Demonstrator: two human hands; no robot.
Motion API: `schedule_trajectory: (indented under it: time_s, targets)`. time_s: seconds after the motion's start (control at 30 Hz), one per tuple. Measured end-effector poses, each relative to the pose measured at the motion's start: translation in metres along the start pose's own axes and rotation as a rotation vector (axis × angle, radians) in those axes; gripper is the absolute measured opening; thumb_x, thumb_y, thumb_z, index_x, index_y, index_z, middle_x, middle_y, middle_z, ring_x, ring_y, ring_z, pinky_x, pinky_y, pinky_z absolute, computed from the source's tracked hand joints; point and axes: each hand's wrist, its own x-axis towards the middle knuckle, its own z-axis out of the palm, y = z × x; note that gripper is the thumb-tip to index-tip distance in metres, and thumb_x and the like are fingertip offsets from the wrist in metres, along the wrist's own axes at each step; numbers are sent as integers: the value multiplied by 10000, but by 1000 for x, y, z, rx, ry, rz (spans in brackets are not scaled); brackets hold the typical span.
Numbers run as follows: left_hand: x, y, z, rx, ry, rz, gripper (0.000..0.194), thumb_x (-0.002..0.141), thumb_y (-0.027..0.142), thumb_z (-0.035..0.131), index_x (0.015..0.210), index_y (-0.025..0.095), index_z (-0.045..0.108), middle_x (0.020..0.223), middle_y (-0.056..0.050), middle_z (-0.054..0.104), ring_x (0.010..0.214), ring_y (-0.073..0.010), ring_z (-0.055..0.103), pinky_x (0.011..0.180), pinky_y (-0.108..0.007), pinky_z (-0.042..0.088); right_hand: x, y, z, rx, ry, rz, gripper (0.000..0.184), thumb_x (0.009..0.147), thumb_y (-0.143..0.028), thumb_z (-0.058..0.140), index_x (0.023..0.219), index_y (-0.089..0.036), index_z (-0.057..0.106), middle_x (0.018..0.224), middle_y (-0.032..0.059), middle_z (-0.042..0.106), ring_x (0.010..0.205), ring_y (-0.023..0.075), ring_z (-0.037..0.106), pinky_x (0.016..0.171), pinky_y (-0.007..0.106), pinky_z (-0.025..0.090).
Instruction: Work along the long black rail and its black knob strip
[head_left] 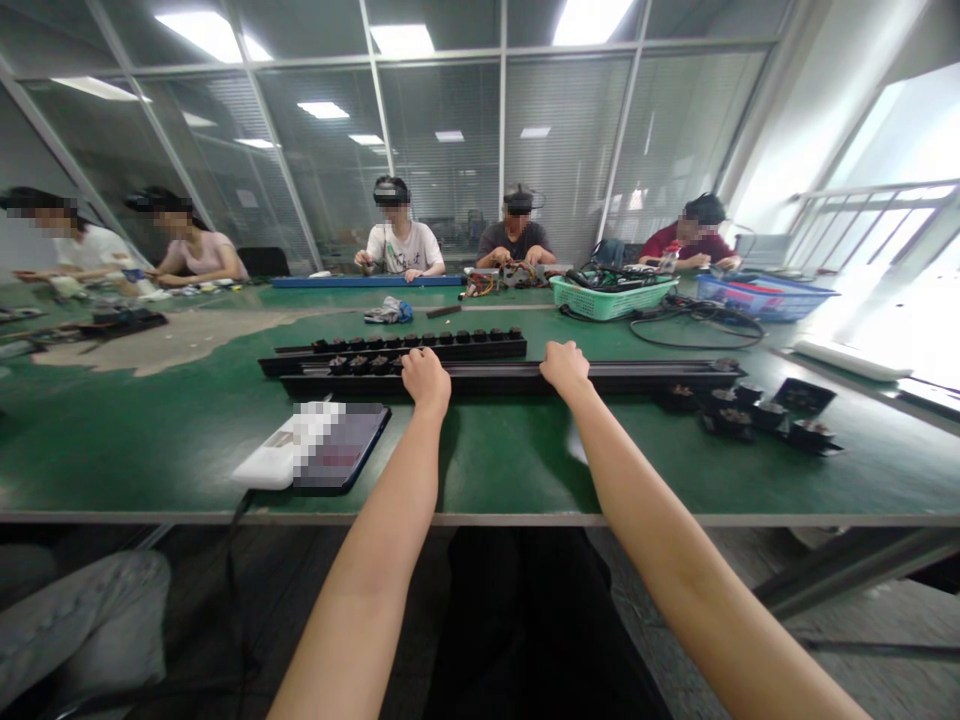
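In the head-camera view, a smooth, slightly glossy green desk [510,460] is crossed by a long, straight, black front rail [495,380] with a pale sheen along its top. A dark rear rail [480,350] is set just behind it, topped with a row of small, rounded black pieces [442,337]. Similar dark fittings [358,364] are seated on the front rail, left of centre. Loose, cup-like parts [731,421] are clustered near its right end. At lower left, a flat phone [352,450] is placed beside a white block [262,460]. Farther back, dark cables are held in a mint-green plastic basket [611,300].

The front rail is positioned directly under both hands and is seen to extend past them either side. By the left fingers [414,366], curled in, it is held just beside the fittings; by the right fingers [556,358], likewise bent closed, it is gripped farther right. The fingertips are hidden.
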Motion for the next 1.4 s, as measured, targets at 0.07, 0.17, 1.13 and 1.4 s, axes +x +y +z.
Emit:
schedule_trajectory:
  time_s: [0.07, 0.17, 1.13, 1.4]
  targets:
    - [0, 1, -1, -3, -4, 0, 458, 984, 38, 320, 1279, 83, 667, 1348, -216, 642, 1316, -344, 559, 1048, -429, 517, 0, 1, 0, 11, 5, 3, 438, 1033, -125, 408, 1382, -129, 672, 1397, 255, 596, 1299, 322, 616, 1013, 392, 509]
    - [0, 2, -2, -14, -10, -5, 452, 976, 34, 341, 1276, 107, 671, 1355, -218, 638, 1322, -342, 556, 1050, -439, 514, 1, 2, 0, 26, 16, 1, 441, 1034, -123, 396, 1361, -143, 691, 1369, 248, 629, 1282, 321, 631, 1000, 393, 515]
    - [0, 2, -2, -25, -6, -6, 441, 972, 42, 360, 1267, 135, 674, 1358, -208, 636, 1326, -339, 549, 1057, -440, 506, 8, 7, 4, 7, 112, 96, 448, 1019, -69, 397, 1352, -72, 697, 1343, 301, 645, 1293, 333, 638, 1021, 409, 521]
    - [0, 0, -3, -29, 2, -6, 440, 985, 69, 345, 1275, 106, 674, 1351, -219, 639, 1316, -342, 552, 1060, -434, 501, 8, 8, -3, -57, 57, 27, 470, 1004, -22, 390, 1368, -37, 687, 1350, 314, 642, 1279, 328, 663, 988, 359, 539]
